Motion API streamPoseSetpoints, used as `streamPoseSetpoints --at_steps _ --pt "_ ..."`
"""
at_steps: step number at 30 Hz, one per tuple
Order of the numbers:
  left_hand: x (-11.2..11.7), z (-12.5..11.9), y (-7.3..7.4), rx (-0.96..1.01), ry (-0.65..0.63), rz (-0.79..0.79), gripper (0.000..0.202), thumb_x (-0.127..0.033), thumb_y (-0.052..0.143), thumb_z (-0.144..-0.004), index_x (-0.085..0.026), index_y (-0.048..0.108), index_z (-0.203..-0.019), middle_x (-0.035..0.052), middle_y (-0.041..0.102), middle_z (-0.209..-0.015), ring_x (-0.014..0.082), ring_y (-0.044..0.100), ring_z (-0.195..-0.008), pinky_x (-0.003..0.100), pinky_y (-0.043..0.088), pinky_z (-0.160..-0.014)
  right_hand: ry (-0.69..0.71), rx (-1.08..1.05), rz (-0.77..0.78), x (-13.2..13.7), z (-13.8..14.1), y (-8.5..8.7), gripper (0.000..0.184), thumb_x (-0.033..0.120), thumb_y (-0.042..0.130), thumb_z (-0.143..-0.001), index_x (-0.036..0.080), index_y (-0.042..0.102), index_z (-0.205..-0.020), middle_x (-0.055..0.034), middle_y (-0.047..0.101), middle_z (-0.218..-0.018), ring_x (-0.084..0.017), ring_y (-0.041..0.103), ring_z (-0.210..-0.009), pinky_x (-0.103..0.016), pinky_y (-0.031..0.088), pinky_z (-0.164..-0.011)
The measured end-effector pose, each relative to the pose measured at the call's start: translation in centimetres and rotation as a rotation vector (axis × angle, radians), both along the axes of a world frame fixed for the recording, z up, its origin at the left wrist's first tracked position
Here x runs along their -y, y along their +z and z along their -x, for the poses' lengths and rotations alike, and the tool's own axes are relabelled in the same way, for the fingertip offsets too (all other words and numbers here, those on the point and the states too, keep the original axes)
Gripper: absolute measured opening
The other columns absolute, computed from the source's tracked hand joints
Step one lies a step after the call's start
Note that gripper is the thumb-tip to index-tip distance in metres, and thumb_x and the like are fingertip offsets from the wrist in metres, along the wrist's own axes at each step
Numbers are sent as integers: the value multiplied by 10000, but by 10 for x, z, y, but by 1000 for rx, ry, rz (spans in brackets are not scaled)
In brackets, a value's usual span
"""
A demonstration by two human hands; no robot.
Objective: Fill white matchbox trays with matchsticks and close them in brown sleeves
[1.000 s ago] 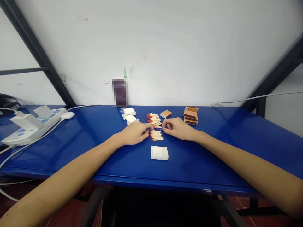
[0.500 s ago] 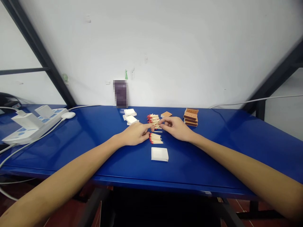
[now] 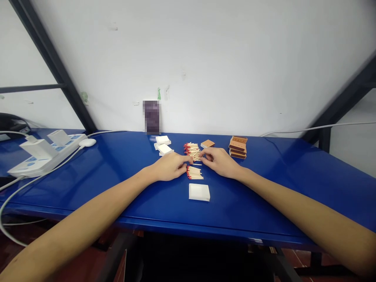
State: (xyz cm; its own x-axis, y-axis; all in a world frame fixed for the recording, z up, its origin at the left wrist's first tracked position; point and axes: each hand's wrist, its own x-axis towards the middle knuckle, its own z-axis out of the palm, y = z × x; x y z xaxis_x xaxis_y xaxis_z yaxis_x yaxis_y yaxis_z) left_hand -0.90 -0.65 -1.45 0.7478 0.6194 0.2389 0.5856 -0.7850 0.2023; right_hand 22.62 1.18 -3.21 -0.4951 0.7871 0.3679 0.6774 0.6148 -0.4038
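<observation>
Matches are lying mid-table in a far pile point(image 3: 192, 151) and a near pile point(image 3: 195, 173); the left hand point(image 3: 170, 166) is resting leftward, index out, probably keeping them apart. The right hand point(image 3: 221, 162) is holding its fingertips narrow; any match inside, I can't tell. A white box point(image 3: 199, 192) is sitting nearer; brown boxes point(image 3: 237, 147) are standing right, not blocking.

The glossy blue tabletop point(image 3: 264, 192) carries a heap of red-tipped matches point(image 3: 192, 150), a smaller row of matches point(image 3: 195, 173) nearer its front edge and, nearer still, a white tray point(image 3: 199, 192). Piled trays point(image 3: 165, 149) lie left of the heap, a matchbox point(image 3: 208, 143) and stacked brown boxes point(image 3: 238, 146) right, a power strip point(image 3: 22, 168) far left.
</observation>
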Motion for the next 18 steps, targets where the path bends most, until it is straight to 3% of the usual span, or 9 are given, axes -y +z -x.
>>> streamPoseSetpoints --at_steps 5,10,18 --pt "-1 1 -1 29 3 17 239 -117 471 -863 -178 656 -1002 -44 564 -568 120 505 -507 236 365 -598 26 -51 -76 5 2 1 98 230 570 -853 185 656 -837 43 460 -607 -112 425 -556 -249 295 -564" --pt "0 1 1 47 2 39 186 -108 473 -847 -179 632 -911 -51 539 -556 115 486 -502 236 346 -581 94 -20 -46 13 7 1 70 194 578 -828 196 641 -797 41 487 -616 -109 437 -573 -242 299 -565" --pt "4 1 3 35 100 17 228 -243 473 -916 -181 614 -1084 -37 571 -599 137 515 -546 254 333 -569 125 -16 -5 13 10 0 142 246 559 -874 194 655 -783 37 501 -607 -109 427 -569 -248 289 -563"
